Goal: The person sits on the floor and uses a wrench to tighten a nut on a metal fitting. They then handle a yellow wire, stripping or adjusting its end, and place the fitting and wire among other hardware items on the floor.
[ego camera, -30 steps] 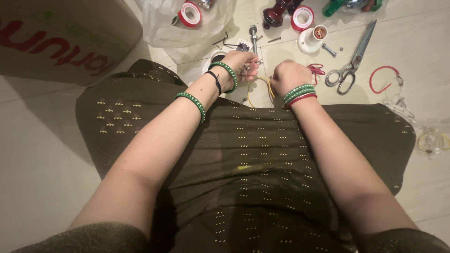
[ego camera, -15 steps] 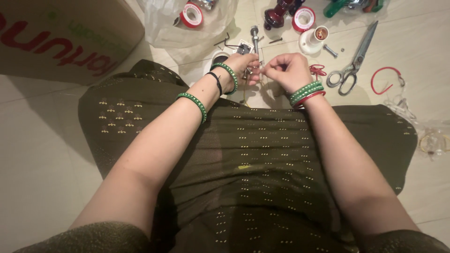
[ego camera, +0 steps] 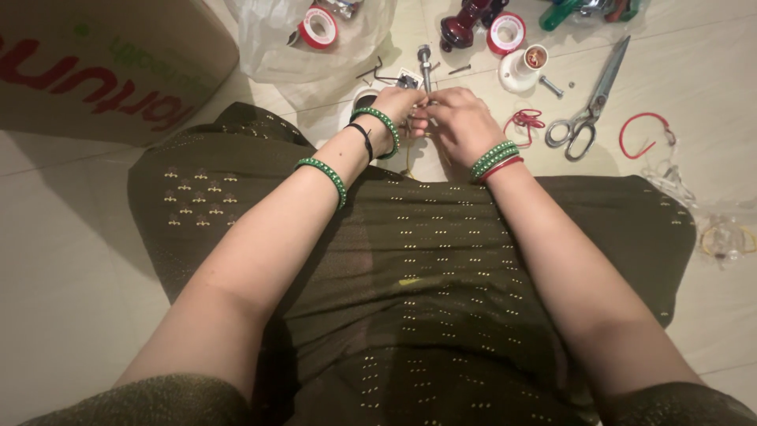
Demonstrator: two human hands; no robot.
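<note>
Green beaded bangles (ego camera: 494, 159); olive gold-dotted dress (ego camera: 410, 268); red tape rolls (ego camera: 318, 28).

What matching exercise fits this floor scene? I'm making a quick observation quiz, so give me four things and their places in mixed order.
Things:
1. scissors
2. cardboard box
3. clear plastic bag
4. red wire loop

Places:
A. top left corner of the view
B. far right, beyond the scissors
C. right of the right hand, blades pointing away
D. beyond the left hand, holding a red tape roll

Pairs: 1-C, 2-A, 3-D, 4-B
</note>
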